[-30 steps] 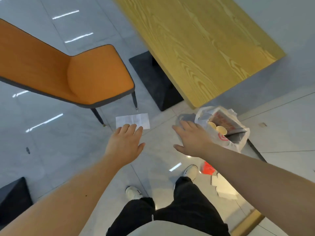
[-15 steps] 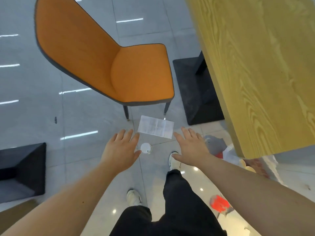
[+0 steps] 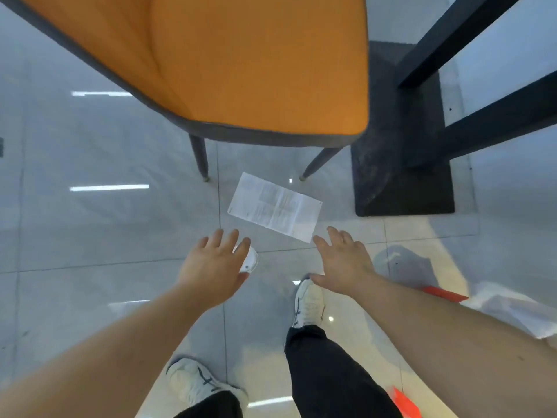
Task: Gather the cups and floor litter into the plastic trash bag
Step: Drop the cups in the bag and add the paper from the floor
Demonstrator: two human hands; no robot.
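Fingers of both hands spread, palms down, above paper.

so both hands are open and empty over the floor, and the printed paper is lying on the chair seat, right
Not quite. The head view shows the paper lying on the floor tiles in front of the chair, not on its seat. The left hand and right hand are indeed open and empty.

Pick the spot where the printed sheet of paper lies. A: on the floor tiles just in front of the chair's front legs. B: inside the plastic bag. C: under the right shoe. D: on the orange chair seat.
A: the printed sheet of paper lies flat on the floor tiles, just in front of the orange chair legs.
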